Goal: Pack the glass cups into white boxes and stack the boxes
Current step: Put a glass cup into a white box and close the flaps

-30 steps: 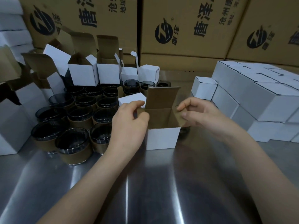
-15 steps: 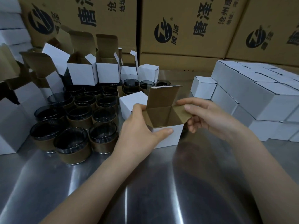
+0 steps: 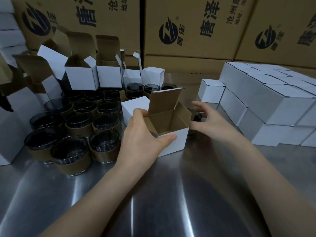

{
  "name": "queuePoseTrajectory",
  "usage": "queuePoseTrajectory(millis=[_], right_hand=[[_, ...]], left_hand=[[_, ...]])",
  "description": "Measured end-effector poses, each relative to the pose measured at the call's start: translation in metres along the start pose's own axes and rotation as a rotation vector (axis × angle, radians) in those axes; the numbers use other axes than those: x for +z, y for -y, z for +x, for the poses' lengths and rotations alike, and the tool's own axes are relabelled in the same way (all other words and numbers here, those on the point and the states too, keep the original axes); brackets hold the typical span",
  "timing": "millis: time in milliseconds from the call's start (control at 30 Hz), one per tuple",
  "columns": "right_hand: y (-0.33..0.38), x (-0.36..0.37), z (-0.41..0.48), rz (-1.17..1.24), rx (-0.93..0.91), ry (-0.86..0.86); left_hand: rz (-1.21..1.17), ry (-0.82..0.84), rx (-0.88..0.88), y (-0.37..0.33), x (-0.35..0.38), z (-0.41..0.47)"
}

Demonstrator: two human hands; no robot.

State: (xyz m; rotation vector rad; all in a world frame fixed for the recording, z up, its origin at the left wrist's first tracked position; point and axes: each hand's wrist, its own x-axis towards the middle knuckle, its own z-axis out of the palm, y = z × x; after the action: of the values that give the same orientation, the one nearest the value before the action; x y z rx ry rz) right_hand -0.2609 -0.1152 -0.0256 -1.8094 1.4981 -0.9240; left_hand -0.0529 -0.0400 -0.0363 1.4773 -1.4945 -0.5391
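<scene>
The small white cardboard box (image 3: 177, 142), empty and with its lid upright, is gripped at its near-left corner by the left hand (image 3: 142, 134), so its mouth is presented for loading. The right hand (image 3: 210, 120) is spread, holding nothing, beside a dark glass cup (image 3: 195, 115) just right of the box (probably the next pick). At the left, brown-sleeved glass cups (image 3: 71, 151) are massed. At the right, closed white boxes (image 3: 266, 106) are stacked on the polished steel table (image 3: 171, 194). The far wall is lined with printed brown cartons (image 3: 188, 31).

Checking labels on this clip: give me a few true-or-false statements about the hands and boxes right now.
1. The left hand holds the open white box. True.
2. A cup sits inside that box. False: it is empty.
3. The right hand grips a cup. False: its fingers are spread near a glass cup beside the box, holding nothing.
4. Closed white boxes are stacked at the right. True.
</scene>
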Motion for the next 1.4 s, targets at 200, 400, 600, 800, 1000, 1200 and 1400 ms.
queuePoseTrajectory(millis=[200,400,600,800,1000,1200,1400], right_hand=[[-0.005,0.005,0.005,0.062,0.051,-0.093],[0.006,-0.018,0.001,0.437,0.058,-0.224],[0.027,-0.033,-0.010,0.842,-0.189,-0.158],[0.042,-0.038,-0.021,0.840,-0.370,0.145],[0.059,-0.023,-0.039,0.640,-0.496,0.245],[0.056,-0.012,-0.040,0.234,-0.511,0.107],[0.054,-0.010,-0.037,0.022,-0.441,-0.006]], left_hand=[[0.019,-0.016,0.005,0.001,0.000,0.000],[0.045,-0.012,0.011,0.001,0.000,0.000],[0.043,-0.009,0.022,0.001,0.001,-0.001],[0.059,0.003,0.034,0.002,0.002,-0.001],[0.021,0.028,0.055,-0.001,0.004,-0.005],[0.040,0.013,0.072,-0.002,0.007,-0.006],[0.070,0.007,0.086,-0.002,0.008,-0.006]])
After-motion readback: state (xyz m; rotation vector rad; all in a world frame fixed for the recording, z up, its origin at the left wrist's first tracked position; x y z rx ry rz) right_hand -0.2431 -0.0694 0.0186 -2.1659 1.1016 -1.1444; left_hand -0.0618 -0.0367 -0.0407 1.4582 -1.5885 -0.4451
